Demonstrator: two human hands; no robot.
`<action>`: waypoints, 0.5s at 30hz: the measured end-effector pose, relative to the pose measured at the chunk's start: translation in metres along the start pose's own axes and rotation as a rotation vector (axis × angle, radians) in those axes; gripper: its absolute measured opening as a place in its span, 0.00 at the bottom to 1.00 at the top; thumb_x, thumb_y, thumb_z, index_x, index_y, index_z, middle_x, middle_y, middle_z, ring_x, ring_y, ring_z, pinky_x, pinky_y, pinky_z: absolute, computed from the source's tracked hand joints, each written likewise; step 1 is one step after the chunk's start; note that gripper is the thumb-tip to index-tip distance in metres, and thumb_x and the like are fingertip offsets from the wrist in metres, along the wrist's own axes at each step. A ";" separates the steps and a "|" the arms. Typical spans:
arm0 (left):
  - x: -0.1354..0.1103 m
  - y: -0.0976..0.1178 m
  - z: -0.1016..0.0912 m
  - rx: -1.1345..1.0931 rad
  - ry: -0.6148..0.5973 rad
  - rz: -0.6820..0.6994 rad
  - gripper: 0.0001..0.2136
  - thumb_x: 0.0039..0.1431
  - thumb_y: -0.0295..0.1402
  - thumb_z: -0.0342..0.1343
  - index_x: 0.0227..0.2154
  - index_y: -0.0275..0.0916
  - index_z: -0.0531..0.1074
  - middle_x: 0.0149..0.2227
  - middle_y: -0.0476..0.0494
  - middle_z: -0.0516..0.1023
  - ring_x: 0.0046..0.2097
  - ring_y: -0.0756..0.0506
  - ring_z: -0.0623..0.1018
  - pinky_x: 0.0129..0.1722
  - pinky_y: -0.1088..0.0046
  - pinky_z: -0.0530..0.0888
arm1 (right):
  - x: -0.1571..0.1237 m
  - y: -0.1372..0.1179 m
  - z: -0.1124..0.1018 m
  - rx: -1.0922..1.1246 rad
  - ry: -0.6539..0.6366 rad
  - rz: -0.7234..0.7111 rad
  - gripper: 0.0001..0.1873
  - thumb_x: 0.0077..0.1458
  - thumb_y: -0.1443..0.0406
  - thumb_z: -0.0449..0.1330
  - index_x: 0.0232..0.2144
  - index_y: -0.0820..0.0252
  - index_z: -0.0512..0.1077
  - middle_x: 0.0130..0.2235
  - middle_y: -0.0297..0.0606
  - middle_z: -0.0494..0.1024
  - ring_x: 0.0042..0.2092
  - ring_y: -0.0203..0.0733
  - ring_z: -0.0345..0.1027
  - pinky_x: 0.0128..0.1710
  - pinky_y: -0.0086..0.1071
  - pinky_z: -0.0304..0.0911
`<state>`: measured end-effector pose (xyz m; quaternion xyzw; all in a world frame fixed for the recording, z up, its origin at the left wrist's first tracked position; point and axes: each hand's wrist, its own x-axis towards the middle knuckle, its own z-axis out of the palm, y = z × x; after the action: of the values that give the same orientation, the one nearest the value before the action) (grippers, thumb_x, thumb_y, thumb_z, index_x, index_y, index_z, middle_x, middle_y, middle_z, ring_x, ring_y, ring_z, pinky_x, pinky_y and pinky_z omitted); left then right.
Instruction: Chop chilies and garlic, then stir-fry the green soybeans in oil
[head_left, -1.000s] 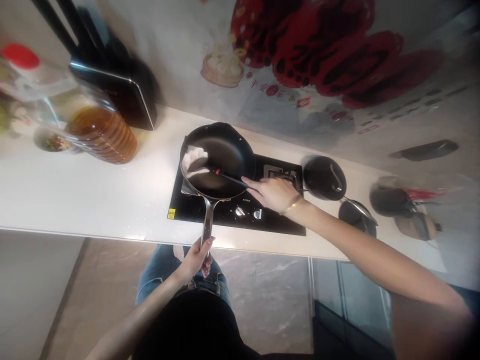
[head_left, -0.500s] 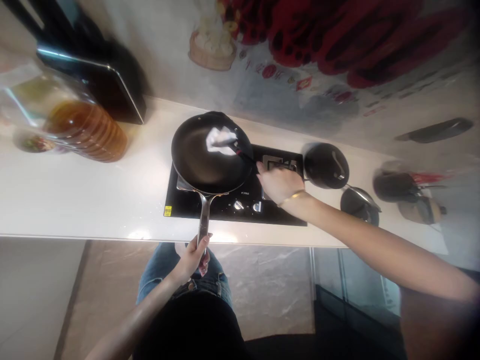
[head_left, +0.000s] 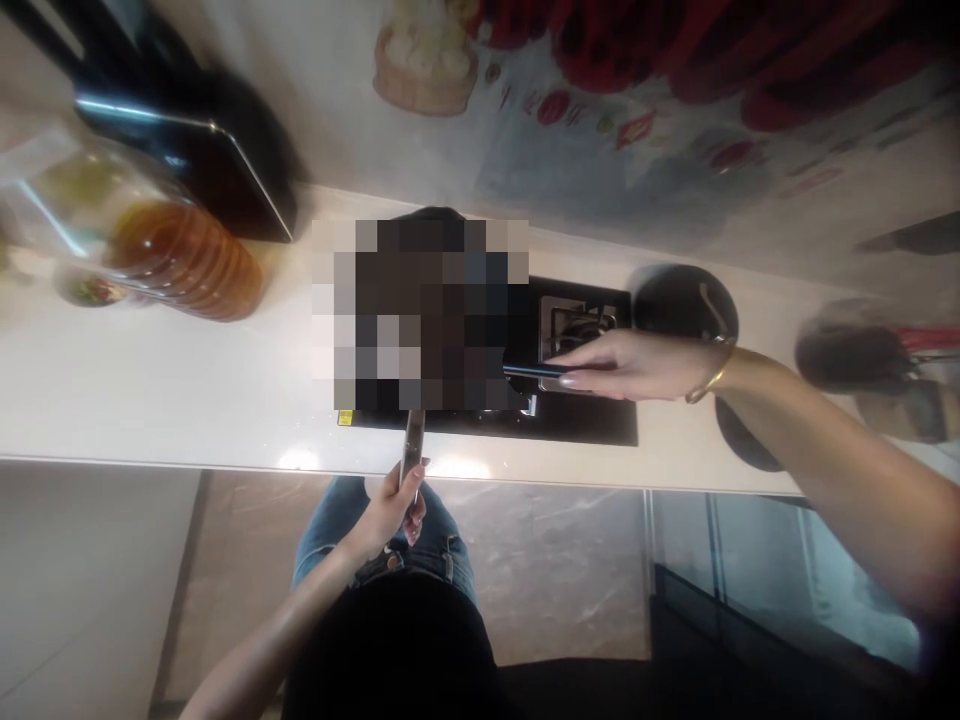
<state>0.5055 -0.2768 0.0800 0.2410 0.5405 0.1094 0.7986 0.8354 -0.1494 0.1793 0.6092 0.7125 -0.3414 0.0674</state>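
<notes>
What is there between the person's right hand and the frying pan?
In the head view, a dark utensil handle, held in the right hand, spans that gap toward the pan, above the black cooktop.

White countertop (head_left: 150, 390); black cooktop (head_left: 592, 425) set in it, yellow sticker (head_left: 344, 417) at front left corner, burner grate (head_left: 577, 320) on right half; amber oil bottle (head_left: 184, 260) far left, small bowl (head_left: 90, 290) just beside, blurred; black case (head_left: 217, 170) against wall behind bottle; round dark pot (head_left: 684, 305) right of cooktop; blurred dark pots (head_left: 855, 355) farther right; wall mural (head_left: 425, 55), red shapes, steamer basket; marbled floor (head_left: 555, 570).
</notes>
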 end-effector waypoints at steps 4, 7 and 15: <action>0.006 0.000 -0.009 0.131 0.162 0.179 0.30 0.59 0.51 0.53 0.59 0.42 0.57 0.40 0.41 0.77 0.32 0.46 0.79 0.30 0.69 0.75 | -0.015 0.034 0.014 0.458 -0.163 0.184 0.26 0.59 0.50 0.54 0.51 0.59 0.75 0.20 0.27 0.65 0.17 0.28 0.49 0.15 0.24 0.45; 0.009 0.023 -0.022 0.215 0.557 0.684 0.30 0.57 0.43 0.58 0.60 0.42 0.56 0.56 0.33 0.69 0.53 0.40 0.74 0.51 0.58 0.72 | -0.018 0.037 0.036 0.797 -0.211 0.234 0.29 0.55 0.48 0.58 0.50 0.61 0.74 0.19 0.25 0.62 0.15 0.26 0.42 0.13 0.23 0.39; -0.017 0.110 -0.066 0.713 1.227 1.194 0.26 0.54 0.38 0.62 0.55 0.38 0.64 0.46 0.37 0.76 0.49 0.38 0.73 0.52 0.55 0.68 | -0.015 -0.049 0.092 1.150 -0.337 0.198 0.36 0.44 0.44 0.65 0.51 0.60 0.72 0.18 0.23 0.61 0.14 0.21 0.38 0.12 0.18 0.34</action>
<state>0.4481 -0.1717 0.1293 0.6107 0.6565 0.4383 0.0629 0.7648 -0.2156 0.1372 0.5488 0.3336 -0.7555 -0.1293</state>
